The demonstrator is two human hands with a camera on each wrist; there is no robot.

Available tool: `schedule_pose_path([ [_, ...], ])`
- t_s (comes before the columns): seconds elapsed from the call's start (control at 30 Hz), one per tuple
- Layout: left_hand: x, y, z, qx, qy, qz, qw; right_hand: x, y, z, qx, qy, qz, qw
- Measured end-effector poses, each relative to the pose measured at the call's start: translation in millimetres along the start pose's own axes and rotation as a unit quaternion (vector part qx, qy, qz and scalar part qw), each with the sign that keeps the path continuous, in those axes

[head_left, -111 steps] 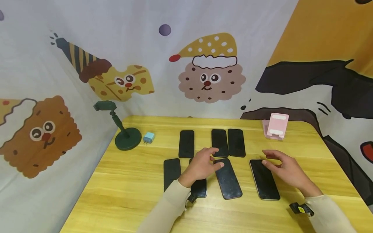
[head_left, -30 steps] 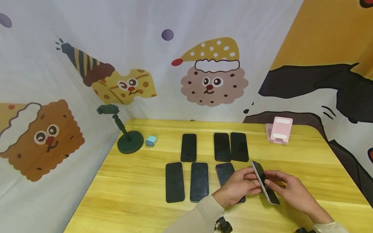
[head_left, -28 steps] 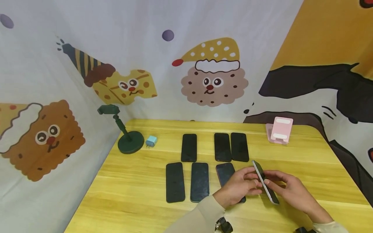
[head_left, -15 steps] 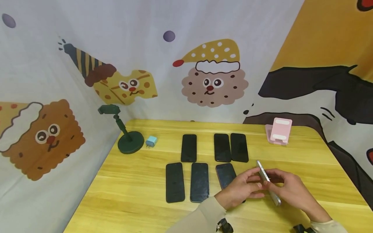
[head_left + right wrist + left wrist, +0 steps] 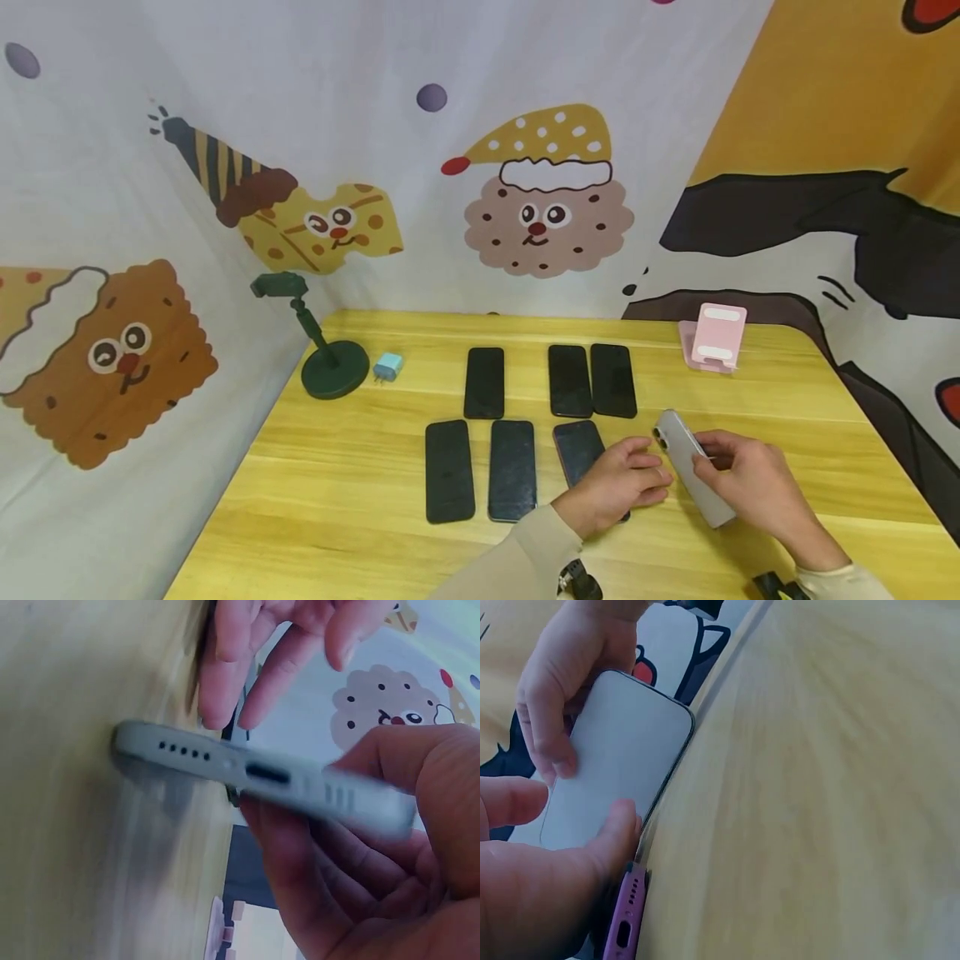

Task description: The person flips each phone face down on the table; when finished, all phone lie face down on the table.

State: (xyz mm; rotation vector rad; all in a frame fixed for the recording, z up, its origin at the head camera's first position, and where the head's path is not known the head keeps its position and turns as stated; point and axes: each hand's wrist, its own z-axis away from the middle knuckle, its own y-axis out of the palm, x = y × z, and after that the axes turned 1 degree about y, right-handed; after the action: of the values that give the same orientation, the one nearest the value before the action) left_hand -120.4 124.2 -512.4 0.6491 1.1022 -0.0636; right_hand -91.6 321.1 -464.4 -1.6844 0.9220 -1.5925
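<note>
My right hand [image 5: 757, 487] comes in from the lower right, wrist bent inward, and pinches the pale phone [image 5: 693, 475] along its right-hand long edge. My thumb lies against the silvery back, and the other fingers curl behind it on the opposite face. The phone is tilted on its side above the right half of the wooden table [image 5: 322, 517], its back turned up toward my left, its camera end pointing away from me. In the right wrist view its port end faces me, one corner near the wood; I cannot tell whether that corner touches.

My left hand [image 5: 615, 487] holds nothing. It lies over the purple-edged phone [image 5: 579, 450], palm turned toward my right hand, fingers loosely bent and spread, fingertips just beside the pale phone with a narrow gap in the head view. I cannot tell whether it rests on the phone beneath.

My hands are apart, with the pale phone nearer the right. My left forearm slants up from the bottom in a cream sleeve [image 5: 517, 554]. Two dark phones, the nearer [image 5: 512, 471] and the farther [image 5: 450, 471], lie flat to the left of that hand.
</note>
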Motion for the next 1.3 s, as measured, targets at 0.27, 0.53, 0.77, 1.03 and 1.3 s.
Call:
schedule_pose_path([
  [0.27, 2.2, 5.7, -1.1, -0.031, 0.002, 0.006, 0.9995, 4, -4, 3, -0.075, -0.007, 0.008, 0.997],
  [0.53, 1.0, 10.7, -4.1, -0.028, -0.003, 0.056, 0.9981, 16, -10, 5, -0.088, 0.001, -0.039, 0.995],
  [0.77, 1.5, 20.9, -5.6, -0.069, 0.001, 0.070, 0.9952, 15, -10, 5, -0.089, 0.029, -0.073, 0.993],
  [1.03, 4.9, 26.6, -7.7, -0.095, 0.007, 0.075, 0.9927, 6, -13, 4, -0.077, 0.044, -0.072, 0.993],
  [1.3, 4.9, 26.4, -6.9, -0.111, 0.025, 0.051, 0.9922, -14, -11, -2, -0.037, 0.079, -0.069, 0.994],
])
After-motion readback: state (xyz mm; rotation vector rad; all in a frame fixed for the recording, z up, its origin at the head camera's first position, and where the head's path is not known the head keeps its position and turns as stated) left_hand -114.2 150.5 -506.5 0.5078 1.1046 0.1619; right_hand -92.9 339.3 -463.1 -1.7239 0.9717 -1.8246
